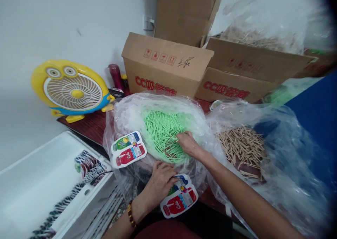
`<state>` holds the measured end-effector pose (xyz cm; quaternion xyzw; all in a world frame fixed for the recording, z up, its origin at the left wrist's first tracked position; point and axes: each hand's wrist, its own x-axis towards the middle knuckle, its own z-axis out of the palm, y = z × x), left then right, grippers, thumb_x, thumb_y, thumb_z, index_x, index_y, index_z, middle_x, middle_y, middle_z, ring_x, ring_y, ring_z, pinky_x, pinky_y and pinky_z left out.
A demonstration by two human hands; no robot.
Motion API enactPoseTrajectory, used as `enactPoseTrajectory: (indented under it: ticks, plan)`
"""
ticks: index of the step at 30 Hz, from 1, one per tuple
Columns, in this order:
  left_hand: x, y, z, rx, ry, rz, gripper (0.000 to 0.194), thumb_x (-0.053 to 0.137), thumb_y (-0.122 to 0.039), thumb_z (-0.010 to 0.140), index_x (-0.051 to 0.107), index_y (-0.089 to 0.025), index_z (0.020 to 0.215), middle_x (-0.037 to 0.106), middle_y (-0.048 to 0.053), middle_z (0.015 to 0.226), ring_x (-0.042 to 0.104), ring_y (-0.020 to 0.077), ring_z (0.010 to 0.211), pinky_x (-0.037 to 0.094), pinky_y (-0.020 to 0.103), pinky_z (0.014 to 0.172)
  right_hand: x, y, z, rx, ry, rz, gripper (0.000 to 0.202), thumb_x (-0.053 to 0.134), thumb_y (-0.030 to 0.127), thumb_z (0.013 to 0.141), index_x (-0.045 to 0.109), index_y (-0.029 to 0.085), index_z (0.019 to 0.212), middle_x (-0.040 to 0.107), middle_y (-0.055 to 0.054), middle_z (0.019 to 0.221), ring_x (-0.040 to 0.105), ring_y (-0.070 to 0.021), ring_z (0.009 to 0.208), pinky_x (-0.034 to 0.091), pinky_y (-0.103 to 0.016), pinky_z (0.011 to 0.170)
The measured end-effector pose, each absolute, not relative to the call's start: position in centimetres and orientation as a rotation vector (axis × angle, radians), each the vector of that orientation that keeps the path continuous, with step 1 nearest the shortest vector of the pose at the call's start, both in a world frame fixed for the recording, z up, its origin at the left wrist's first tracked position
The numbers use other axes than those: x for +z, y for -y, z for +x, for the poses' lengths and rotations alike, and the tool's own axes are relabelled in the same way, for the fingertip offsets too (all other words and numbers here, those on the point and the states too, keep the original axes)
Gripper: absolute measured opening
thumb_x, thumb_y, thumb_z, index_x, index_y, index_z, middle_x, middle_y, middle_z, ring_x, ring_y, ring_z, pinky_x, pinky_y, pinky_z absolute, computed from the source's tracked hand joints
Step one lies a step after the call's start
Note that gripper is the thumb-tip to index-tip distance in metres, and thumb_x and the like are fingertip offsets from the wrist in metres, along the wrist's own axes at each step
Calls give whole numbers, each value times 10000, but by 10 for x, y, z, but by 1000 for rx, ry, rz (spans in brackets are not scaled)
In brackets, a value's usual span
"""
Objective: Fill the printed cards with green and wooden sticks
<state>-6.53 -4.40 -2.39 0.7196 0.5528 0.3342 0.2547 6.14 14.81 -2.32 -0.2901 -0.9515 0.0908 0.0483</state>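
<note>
The green sticks (160, 128) lie in a loose heap inside the open plastic bag (126, 107) on the desk (89, 126). The right hand (188, 144) is at the right side of this heap, its fingers bent and close together; if they grip a stick, I cannot tell. The left hand (161, 179) holds the printed pouch (182, 199) by its upper left part, near the bag. For good picking, I think it is better to pinch lightly, so that thin sticks do not break, and to keep the pouch steady.
</note>
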Motion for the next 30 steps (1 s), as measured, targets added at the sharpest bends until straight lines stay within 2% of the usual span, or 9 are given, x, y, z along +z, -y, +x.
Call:
enactPoseTrajectory:
  ticks: [3,7,9,12,16,20,25,30]
  plan:
    - [-19,48,-67,974,-1509,1914,130,522,-175,890,650,-200,881,708,33,878,581,203,975,280,406,997,-22,-147,57,405,2815,-927,196,338,219,952,522,160,922,651,-22,754,579,-157,740,360,-316,866]
    - [-15,53,-68,1006,-1516,1914,149,499,-178,899,630,-188,829,674,17,784,590,166,804,297,399,985,-22,-139,51,1049,2353,-1023,234,363,311,921,508,191,783,617,11,693,567,-139,657,417,-266,704]
    - [-13,56,-68,1023,-1498,1925,156,480,-186,910,626,-198,855,671,9,777,589,158,780,295,401,992,-24,-132,48,1317,2074,-1011,227,422,346,882,511,194,738,601,19,659,565,-141,641,427,-278,709]
    - [-12,58,-69,1056,-1482,1947,161,475,-206,912,624,-200,851,669,9,755,592,158,751,311,406,986,-31,-119,44,1541,1713,-957,148,526,334,805,546,192,767,602,27,623,569,-148,640,434,-300,744]
    - [-13,61,-70,1067,-1487,1958,157,481,-205,908,623,-192,842,658,6,731,586,150,712,332,400,970,-48,-104,42,1604,1493,-943,167,583,345,754,563,195,824,626,20,671,584,-158,681,446,-308,751]
    - [-18,64,-69,1058,-1479,1928,144,482,-204,912,618,-197,865,662,7,772,589,152,754,340,386,955,-56,-98,44,1590,1440,-950,216,618,354,732,579,196,874,635,19,693,582,-160,709,445,-313,775]
    - [-16,66,-68,1061,-1485,1889,145,484,-206,916,612,-189,849,656,7,779,591,145,757,331,381,964,-47,-88,42,1678,1337,-857,286,629,356,749,568,209,987,600,37,694,576,-151,672,459,-293,688]
    - [-12,65,-67,1099,-1478,1896,146,483,-209,917,602,-181,836,643,6,756,592,143,742,349,375,942,-48,-78,38,1702,1429,-860,166,610,323,780,528,227,888,604,32,749,556,-135,662,438,-278,687]
